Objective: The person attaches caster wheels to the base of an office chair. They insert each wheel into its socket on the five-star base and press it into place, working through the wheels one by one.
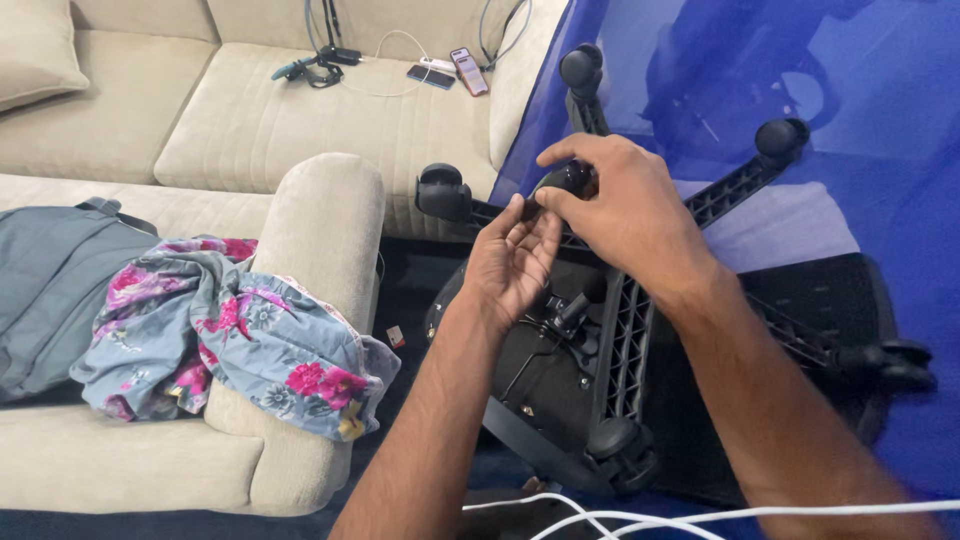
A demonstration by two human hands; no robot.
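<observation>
Beige sofa (250, 120) behind, both hands (610, 205) at chair base (625, 340) hub

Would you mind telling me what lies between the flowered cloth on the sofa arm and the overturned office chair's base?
In the head view, a strip of dark floor separates the flowered cloth from the chair base; a small red-and-white scrap lies on it.
</observation>
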